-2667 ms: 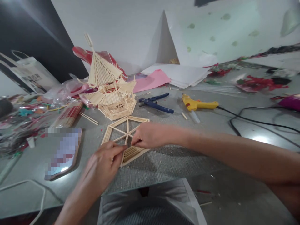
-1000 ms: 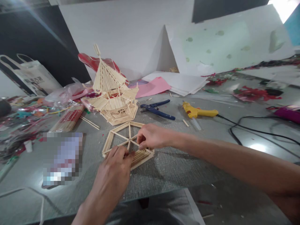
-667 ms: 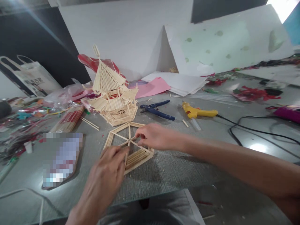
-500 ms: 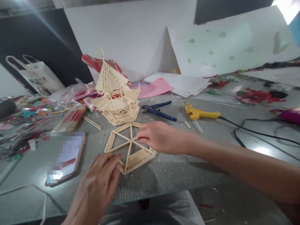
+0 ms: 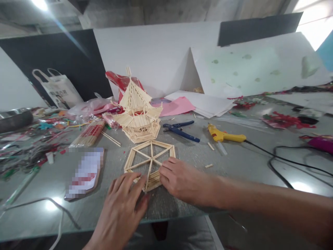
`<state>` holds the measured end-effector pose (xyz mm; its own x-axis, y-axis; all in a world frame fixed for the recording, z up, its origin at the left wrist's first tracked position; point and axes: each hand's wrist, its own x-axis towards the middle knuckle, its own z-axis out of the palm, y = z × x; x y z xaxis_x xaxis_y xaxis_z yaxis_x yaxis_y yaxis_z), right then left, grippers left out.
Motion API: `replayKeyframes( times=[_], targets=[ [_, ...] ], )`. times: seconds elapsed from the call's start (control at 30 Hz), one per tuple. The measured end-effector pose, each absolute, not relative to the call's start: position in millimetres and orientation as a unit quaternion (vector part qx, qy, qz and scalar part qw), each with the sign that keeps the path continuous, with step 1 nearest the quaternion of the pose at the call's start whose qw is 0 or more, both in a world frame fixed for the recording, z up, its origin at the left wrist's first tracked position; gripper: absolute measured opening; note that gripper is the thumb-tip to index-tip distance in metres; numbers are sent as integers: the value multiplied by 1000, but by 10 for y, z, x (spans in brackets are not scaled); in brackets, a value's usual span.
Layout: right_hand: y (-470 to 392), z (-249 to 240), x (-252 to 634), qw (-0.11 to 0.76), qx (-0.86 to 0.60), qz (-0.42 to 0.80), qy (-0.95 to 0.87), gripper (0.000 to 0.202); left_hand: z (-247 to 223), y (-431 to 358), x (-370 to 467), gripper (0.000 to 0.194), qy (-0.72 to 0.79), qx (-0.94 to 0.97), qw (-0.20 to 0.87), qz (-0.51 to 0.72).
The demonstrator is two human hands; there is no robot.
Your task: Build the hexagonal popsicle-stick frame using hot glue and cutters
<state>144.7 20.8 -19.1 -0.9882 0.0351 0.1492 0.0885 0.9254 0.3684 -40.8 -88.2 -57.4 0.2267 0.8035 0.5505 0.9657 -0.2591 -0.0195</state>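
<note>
A flat hexagonal frame of thin wooden sticks point(image 5: 151, 159) with spokes lies on the grey table near its front edge; its near section is partly filled with parallel sticks. My left hand point(image 5: 123, 201) rests at the frame's near left edge, fingers apart. At the near right side is my right hand point(image 5: 177, 177), its fingers bent together against the frame; whatever they hold is hidden. Just behind the frame stands a tiered stick model point(image 5: 137, 111) with a pointed roof.
Blue pliers point(image 5: 180, 132) and a yellow glue gun point(image 5: 226, 134) with a black cord lie to the right. A phone point(image 5: 87, 173), a pack of sticks point(image 5: 90, 133) and craft scraps are on the left. Pink paper point(image 5: 179, 106) lies behind.
My right hand has moved from the frame's upper right toward its near right side, uncovering the upper right section. The view has tilted up, and a short stick piece now shows right of the frame.
</note>
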Motion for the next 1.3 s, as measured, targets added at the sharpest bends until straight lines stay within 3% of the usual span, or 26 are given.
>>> replayKeyframes(
  times=[0.2,0.4,0.5,0.57,0.63,0.77,0.93,1.17,1.3],
  targets=[
    [259,-14,1447,87,11,-205,-975,18,-458,-731,-274,31,-562,-778,195,-202],
    [375,631,1474,124,-44,5,-991,16,2,-635,-339,20,-542,-770,184,-282],
    [462,923,1574,267,-132,130,-946,23,343,-538,-444,16,-604,-704,88,-363],
    [458,1004,1656,378,-202,174,-886,27,515,-455,-502,20,-635,-628,-33,-449],
    [397,977,1710,426,-252,235,-836,28,600,-383,-522,28,-615,-553,-163,-538],
    [251,709,1638,372,-268,366,-810,22,524,-313,-447,43,-545,-419,-303,-660],
    [311,414,1284,328,-259,451,-789,24,313,-307,-353,36,-512,-303,-349,-723],
    [509,427,974,374,-292,358,-804,15,135,-294,-344,23,-501,-246,-362,-746],
    [612,509,886,244,-280,519,-770,10,54,-293,-322,23,-498,-260,-370,-740]
  ],
)
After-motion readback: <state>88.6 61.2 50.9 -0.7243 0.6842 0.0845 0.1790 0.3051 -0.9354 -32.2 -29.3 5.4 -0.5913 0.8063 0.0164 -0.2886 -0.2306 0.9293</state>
